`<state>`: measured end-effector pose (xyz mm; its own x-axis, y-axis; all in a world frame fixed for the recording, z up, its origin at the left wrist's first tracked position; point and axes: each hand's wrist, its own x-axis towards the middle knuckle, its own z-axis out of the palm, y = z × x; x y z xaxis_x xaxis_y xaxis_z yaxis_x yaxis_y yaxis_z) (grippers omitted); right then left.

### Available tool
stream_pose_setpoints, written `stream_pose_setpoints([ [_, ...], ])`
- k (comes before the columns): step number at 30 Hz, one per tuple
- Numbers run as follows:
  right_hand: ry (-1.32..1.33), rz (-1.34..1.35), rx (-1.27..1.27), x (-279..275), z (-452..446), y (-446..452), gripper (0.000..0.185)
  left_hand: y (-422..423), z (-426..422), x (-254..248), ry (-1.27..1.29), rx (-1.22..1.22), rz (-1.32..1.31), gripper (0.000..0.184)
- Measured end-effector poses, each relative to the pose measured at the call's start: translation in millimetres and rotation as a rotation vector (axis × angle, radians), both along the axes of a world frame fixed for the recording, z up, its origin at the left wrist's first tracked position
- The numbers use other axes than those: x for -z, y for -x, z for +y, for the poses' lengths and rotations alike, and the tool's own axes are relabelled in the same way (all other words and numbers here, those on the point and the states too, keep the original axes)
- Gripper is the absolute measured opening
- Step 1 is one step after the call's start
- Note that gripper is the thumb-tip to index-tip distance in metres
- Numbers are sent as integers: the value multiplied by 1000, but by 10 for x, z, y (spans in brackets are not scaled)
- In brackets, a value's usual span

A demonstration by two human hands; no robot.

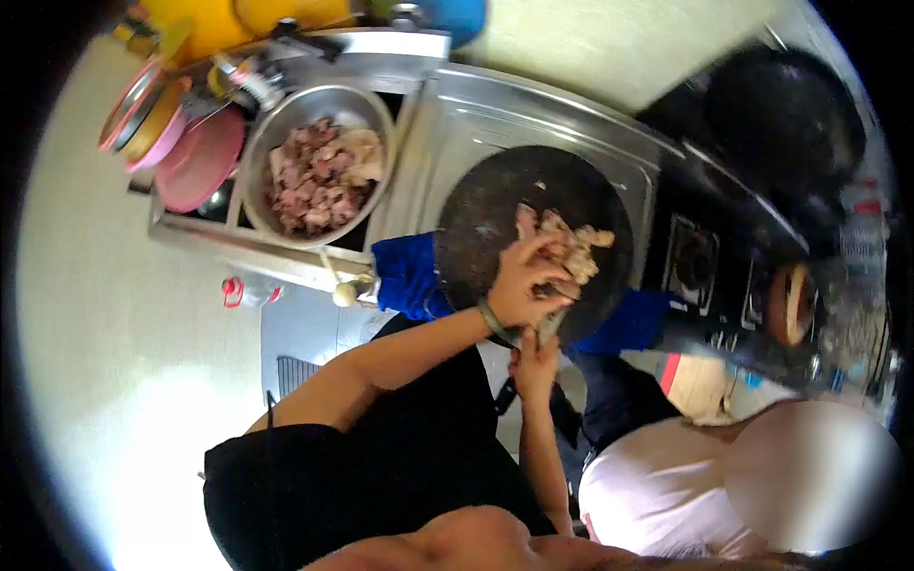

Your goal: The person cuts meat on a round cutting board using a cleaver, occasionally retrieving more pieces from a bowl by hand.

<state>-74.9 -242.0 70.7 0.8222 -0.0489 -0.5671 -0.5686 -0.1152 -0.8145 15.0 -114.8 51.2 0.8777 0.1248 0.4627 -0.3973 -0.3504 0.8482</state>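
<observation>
A round dark board lies on the steel counter, over a blue cloth. Pale chopped meat pieces are on its right half. My left hand, with a bracelet at the wrist, is over the board with curled fingers around some of the meat. My right hand is closed at the board's near edge, around the handle end of a cleaver whose blade partly shows beside my left hand.
A steel bowl of cut meat stands left of the board, beside pink basins. A large black wok and gas burners are at the right. Another person in a light shirt is close at the lower right.
</observation>
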Motion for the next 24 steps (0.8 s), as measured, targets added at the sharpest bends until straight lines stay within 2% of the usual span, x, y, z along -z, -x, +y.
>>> stream_pose_setpoints([
  [3, 39, -15, 16, -454, 186, -109, 27, -33, 98, -245, 35, -65, -105, 35],
  [5, 60, -40, -34, -671, 347, -154, 30, -1, 279, -409, 26, -114, -88, 36],
  [9, 4, -138, -156, -690, 787, -260, 27, 61, 859, -557, 71, -259, -111, 38],
  [13, 4, -173, -488, -604, 1470, -497, 33, 160, 1684, -519, 99, -456, -94, 38],
  [15, 9, -78, -637, -684, 1973, -640, 32, 211, 2196, -481, 48, -561, -120, 37],
  [17, -66, -183, -761, -450, 2476, -740, 24, 221, 2665, -220, -69, -739, -41, 35],
  [19, -7, -149, -905, -215, 2908, -905, 22, 221, 3104, 32, 13, -806, 14, 32],
  [21, 160, -175, -949, 99, 3234, -1065, 20, 198, 3457, 417, 0, -861, 106, 31],
  [22, 246, -186, -965, 237, 3285, -1116, 19, 218, 3593, 531, -53, -864, 242, 31],
  [23, 385, -365, -964, 361, 3260, -1152, 19, 244, 3745, 659, -110, -862, 376, 31],
  [24, 525, -537, -953, 465, 3211, -1196, 18, 259, 3964, 1029, -164, -745, 373, 33],
])
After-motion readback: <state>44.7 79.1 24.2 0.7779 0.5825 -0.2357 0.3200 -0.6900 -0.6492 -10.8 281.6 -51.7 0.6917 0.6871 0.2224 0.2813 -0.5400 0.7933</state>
